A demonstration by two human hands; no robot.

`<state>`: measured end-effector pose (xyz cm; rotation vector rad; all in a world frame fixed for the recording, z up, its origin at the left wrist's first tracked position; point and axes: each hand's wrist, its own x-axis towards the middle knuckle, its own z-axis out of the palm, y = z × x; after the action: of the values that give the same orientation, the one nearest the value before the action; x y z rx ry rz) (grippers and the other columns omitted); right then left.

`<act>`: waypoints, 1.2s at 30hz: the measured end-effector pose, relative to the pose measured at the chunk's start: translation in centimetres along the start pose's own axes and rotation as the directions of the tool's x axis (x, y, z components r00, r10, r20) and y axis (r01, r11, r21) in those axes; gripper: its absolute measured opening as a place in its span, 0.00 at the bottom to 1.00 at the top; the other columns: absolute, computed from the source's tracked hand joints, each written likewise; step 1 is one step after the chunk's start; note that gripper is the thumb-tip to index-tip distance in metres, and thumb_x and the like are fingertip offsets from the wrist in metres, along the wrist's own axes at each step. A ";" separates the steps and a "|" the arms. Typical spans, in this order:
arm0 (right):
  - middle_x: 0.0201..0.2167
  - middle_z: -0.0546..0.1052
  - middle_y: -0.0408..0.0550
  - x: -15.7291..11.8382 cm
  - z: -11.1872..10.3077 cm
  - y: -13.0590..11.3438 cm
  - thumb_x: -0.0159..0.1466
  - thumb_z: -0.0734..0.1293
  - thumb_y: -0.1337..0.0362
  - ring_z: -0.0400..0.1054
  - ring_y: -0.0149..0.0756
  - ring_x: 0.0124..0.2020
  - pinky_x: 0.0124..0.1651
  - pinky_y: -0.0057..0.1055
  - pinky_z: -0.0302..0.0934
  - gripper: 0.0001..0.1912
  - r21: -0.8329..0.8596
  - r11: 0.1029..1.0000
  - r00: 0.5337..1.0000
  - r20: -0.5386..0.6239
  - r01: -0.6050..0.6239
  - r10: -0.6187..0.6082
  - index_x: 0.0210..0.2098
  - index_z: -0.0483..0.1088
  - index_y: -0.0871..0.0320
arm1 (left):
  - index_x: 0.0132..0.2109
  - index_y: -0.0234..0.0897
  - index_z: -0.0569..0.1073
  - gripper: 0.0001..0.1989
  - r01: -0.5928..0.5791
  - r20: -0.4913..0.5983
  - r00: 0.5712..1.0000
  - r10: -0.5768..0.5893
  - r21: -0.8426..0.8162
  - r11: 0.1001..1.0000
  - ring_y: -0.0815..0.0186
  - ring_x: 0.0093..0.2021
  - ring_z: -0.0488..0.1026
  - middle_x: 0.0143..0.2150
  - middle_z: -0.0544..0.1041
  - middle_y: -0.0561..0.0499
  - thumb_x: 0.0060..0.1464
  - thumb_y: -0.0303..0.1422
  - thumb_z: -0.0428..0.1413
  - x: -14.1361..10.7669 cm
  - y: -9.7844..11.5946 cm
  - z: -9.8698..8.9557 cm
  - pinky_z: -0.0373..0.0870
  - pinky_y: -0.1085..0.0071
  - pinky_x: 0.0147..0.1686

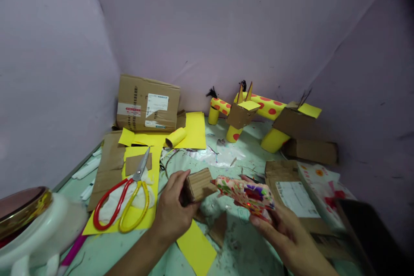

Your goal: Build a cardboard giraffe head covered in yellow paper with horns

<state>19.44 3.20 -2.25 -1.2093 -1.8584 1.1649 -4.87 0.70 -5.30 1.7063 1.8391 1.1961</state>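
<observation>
My left hand [174,209] grips a small folded cardboard box [200,184] by its left side. In my right hand [281,230] is a flower-patterned hot glue gun [246,194], with a small red light showing on its body. The gun's nozzle points left, close to the box's right edge; whether it touches I cannot tell. Below the box lie a strip of yellow paper [197,248] and a cardboard scrap [218,228]. To the left of my left hand, scissors [137,177] with one red and one yellow handle rest on yellow paper.
Yellow paper-and-cardboard animals with red spots [265,105] stand at the back right. A cardboard box [147,103] leans on the wall at back left, with a yellow roll [176,137] before it. Flattened cardboard [284,172] and a dark phone-like slab [368,233] lie right. A white appliance [54,220] stands left.
</observation>
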 end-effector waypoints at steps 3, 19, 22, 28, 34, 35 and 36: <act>0.57 0.67 0.50 -0.4 0.2 -0.1 0.61 0.62 0.57 0.65 0.48 0.54 0.56 0.42 0.58 0.25 -0.059 0.998 0.997 0.070 0.024 -0.020 0.58 0.60 0.51 | 0.55 0.37 0.62 0.31 -0.035 0.006 0.999 0.035 0.034 0.999 0.59 0.53 0.65 0.54 0.65 0.45 0.40 0.23 0.55 -0.1 -0.1 0.1 0.65 0.62 0.53; 0.55 0.69 0.53 -0.8 0.3 -1.1 0.63 0.60 0.60 0.64 0.46 0.55 0.55 0.42 0.59 0.28 -0.217 0.972 0.986 0.153 0.094 -0.061 0.62 0.54 0.53 | 0.56 0.39 0.60 0.32 -0.187 0.011 0.982 0.188 0.154 0.970 0.58 0.54 0.64 0.53 0.64 0.44 0.40 0.21 0.53 -0.4 0.0 0.0 0.63 0.60 0.53; 0.57 0.67 0.53 -0.6 0.2 -1.4 0.63 0.60 0.62 0.64 0.46 0.55 0.54 0.42 0.59 0.29 -0.205 0.970 0.979 0.179 0.134 -0.097 0.63 0.51 0.52 | 0.56 0.40 0.59 0.33 -0.195 0.010 0.981 0.196 0.154 0.969 0.57 0.54 0.64 0.54 0.64 0.44 0.40 0.20 0.52 -0.5 0.1 -0.1 0.63 0.58 0.53; 0.58 0.66 0.53 -0.5 -0.1 -1.5 0.62 0.61 0.64 0.63 0.48 0.56 0.54 0.45 0.60 0.29 -0.233 0.957 0.978 0.161 0.171 -0.136 0.62 0.52 0.52 | 0.55 0.39 0.60 0.33 -0.213 0.004 0.977 0.215 0.141 0.967 0.56 0.54 0.64 0.53 0.65 0.43 0.39 0.20 0.52 -0.4 0.0 -0.1 0.63 0.57 0.53; 0.54 0.70 0.52 -0.8 0.2 -1.5 0.63 0.60 0.63 0.69 0.45 0.49 0.49 0.38 0.65 0.28 -0.329 0.925 0.977 0.151 0.192 -0.149 0.62 0.52 0.51 | 0.55 0.39 0.61 0.32 -0.195 0.014 0.981 0.195 0.143 0.970 0.57 0.54 0.64 0.54 0.64 0.44 0.39 0.20 0.52 -0.5 0.0 -0.1 0.63 0.59 0.54; 0.53 0.71 0.52 -0.8 0.2 -1.5 0.63 0.60 0.63 0.69 0.45 0.49 0.49 0.38 0.65 0.29 -0.331 0.923 0.978 0.140 0.195 -0.157 0.62 0.52 0.51 | 0.55 0.39 0.61 0.32 -0.200 0.018 0.980 0.200 0.142 0.969 0.57 0.55 0.64 0.54 0.64 0.44 0.40 0.20 0.52 -0.5 0.0 -0.1 0.63 0.60 0.54; 0.52 0.72 0.52 -0.8 0.3 -1.6 0.63 0.60 0.63 0.69 0.44 0.49 0.49 0.37 0.65 0.29 -0.328 0.923 0.977 0.132 0.202 -0.167 0.62 0.52 0.52 | 0.56 0.39 0.60 0.32 -0.207 0.021 0.978 0.206 0.142 0.968 0.57 0.55 0.64 0.54 0.64 0.44 0.40 0.20 0.52 -0.5 0.0 -0.1 0.63 0.60 0.54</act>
<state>18.91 2.04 -0.95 -1.1371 -2.2659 0.8375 -4.77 0.17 -5.38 2.0212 1.8182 1.1576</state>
